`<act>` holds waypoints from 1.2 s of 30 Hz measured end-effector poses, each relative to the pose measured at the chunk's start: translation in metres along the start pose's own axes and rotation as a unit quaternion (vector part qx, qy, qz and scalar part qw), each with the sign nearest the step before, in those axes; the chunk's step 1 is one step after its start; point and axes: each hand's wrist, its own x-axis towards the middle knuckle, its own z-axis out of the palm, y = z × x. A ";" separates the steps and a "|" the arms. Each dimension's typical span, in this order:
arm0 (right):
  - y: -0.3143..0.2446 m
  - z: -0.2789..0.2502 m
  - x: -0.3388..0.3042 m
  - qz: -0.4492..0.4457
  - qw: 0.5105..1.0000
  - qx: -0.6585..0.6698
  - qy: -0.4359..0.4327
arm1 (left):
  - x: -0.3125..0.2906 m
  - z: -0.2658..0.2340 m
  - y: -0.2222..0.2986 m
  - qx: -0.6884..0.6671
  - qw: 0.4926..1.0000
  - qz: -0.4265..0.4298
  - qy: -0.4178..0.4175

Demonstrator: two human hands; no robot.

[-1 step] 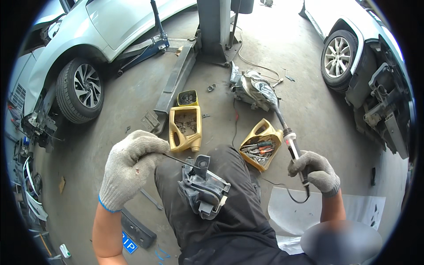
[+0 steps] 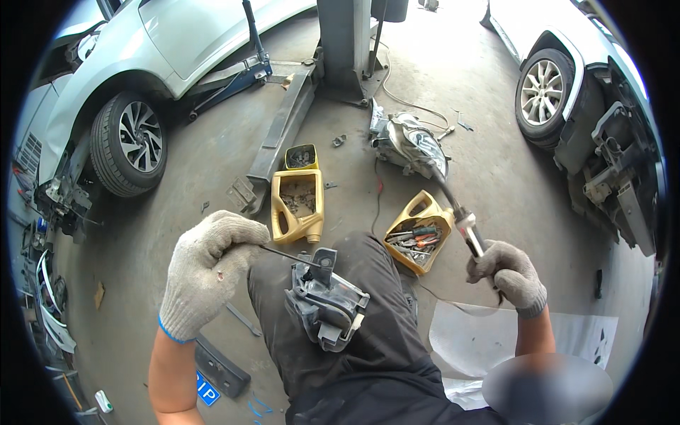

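My left hand [image 2: 212,273], in a grey-white knitted work glove with a blue cuff, is closed in a pinch on a thin dark rod [image 2: 287,253]. The rod's far end meets the upright tab of a black plastic car lamp housing [image 2: 329,304] that rests on my lap. My right hand [image 2: 508,276], gloved alike, grips a soldering iron [image 2: 469,230] by its black and white handle. Its long metal barrel points up and away, apart from the housing, and its tip overlaps a headlight [image 2: 407,145] lying on the floor; whether they touch I cannot tell.
A cut-open yellow jug [image 2: 418,241] holds hand tools; another yellow jug [image 2: 297,205] and a small yellow tub [image 2: 301,157] hold small hardware. A lift post [image 2: 347,57] stands ahead between a white car [image 2: 184,42] and another car's wheel [image 2: 544,92]. White sheeting [image 2: 467,347] lies at right.
The soldering iron has shifted slightly and looks a little smeared by motion, with its cord moving too. My left hand and the rod have moved very little; the housing stays put.
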 end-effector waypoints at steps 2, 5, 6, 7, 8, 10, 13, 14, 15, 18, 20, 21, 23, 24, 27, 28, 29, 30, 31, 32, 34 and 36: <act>-0.004 0.007 -0.008 -0.007 0.996 -0.078 0.044 | -0.005 -0.002 0.004 0.051 0.998 0.014 -0.014; -0.006 0.013 -0.027 0.012 0.987 -0.145 0.066 | -0.010 -0.001 0.009 0.096 0.995 0.023 -0.025; -0.018 0.019 -0.029 0.017 0.984 -0.154 0.086 | -0.011 -0.001 0.009 0.095 0.995 0.026 -0.026; -0.040 0.019 -0.030 0.080 0.979 -0.186 0.036 | -0.011 0.000 0.007 0.092 0.995 0.031 -0.024; -0.039 0.023 -0.034 0.067 0.979 -0.181 0.068 | -0.011 0.002 0.006 0.085 0.996 0.024 -0.021; -0.038 0.018 -0.028 -0.096 0.912 -0.398 0.008 | -0.011 0.007 0.006 0.074 0.997 0.011 -0.017; -0.063 0.026 -0.019 -0.113 0.863 -0.492 -0.026 | -0.010 0.010 0.000 0.077 0.996 0.017 -0.030; -0.072 0.027 -0.014 -0.117 0.842 -0.524 -0.054 | -0.009 0.009 0.000 0.083 0.996 0.019 -0.041; -0.082 0.032 -0.012 -0.134 0.829 -0.541 -0.045 | -0.005 0.009 0.002 0.090 0.994 0.027 -0.054; -0.107 0.041 -0.003 -0.148 0.766 -0.622 -0.072 | -0.002 0.005 0.006 0.117 0.990 0.052 -0.063; -0.115 0.048 0.003 -0.175 0.729 -0.657 -0.075 | 0.001 0.005 0.006 0.132 0.986 0.075 -0.063; -0.117 0.051 0.004 -0.187 0.714 -0.671 -0.076 | 0.002 0.005 0.006 0.137 0.984 0.089 -0.064; -0.118 0.051 0.007 -0.221 0.682 -0.692 -0.086 | 0.004 0.005 0.007 0.152 0.981 0.096 -0.071; -0.119 0.052 0.007 -0.226 0.672 -0.700 -0.088 | 0.006 0.005 0.008 0.159 0.980 0.093 -0.078; -0.122 0.053 0.007 -0.249 0.642 -0.719 -0.095 | 0.010 0.004 0.008 0.173 0.977 0.086 -0.084; -0.124 0.053 0.009 -0.262 0.633 -0.722 -0.096 | 0.009 0.003 0.008 0.178 0.977 0.083 -0.083; -0.125 0.054 0.010 -0.275 0.625 -0.724 -0.097 | 0.008 0.002 0.009 0.173 0.979 0.071 -0.083; -0.125 0.054 0.011 -0.278 0.620 -0.726 -0.100 | 0.008 0.003 0.008 0.166 0.981 0.059 -0.084; -0.124 0.054 0.013 -0.281 0.616 -0.729 -0.103 | 0.009 0.003 0.008 0.159 0.982 0.047 -0.085; -0.124 0.054 0.015 -0.284 0.612 -0.731 -0.106 | 0.009 0.004 0.007 0.159 0.983 0.039 -0.088; -0.125 0.053 0.019 -0.285 0.607 -0.733 -0.117 | 0.010 0.003 0.007 0.159 0.983 0.021 -0.092; -0.126 0.053 0.021 -0.280 0.602 -0.737 -0.126 | 0.010 0.003 0.007 0.159 0.982 0.023 -0.096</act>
